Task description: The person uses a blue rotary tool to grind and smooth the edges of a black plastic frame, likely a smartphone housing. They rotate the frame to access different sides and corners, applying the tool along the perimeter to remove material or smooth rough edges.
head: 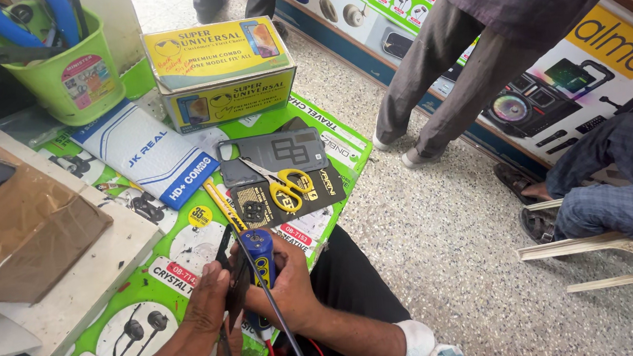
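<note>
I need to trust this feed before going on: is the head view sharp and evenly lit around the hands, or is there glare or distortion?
Head view: even daylight, soft shadows; left hand and right hand on the blue tool are sharp; mild sheen on the green mat and brown tape; wide-angle stretch bends the edges; yellow scissors crisp.

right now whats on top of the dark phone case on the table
Yellow-handled scissors lie across the dark phone case, overlapping a black packet below it. What is under the case is covered.
</note>
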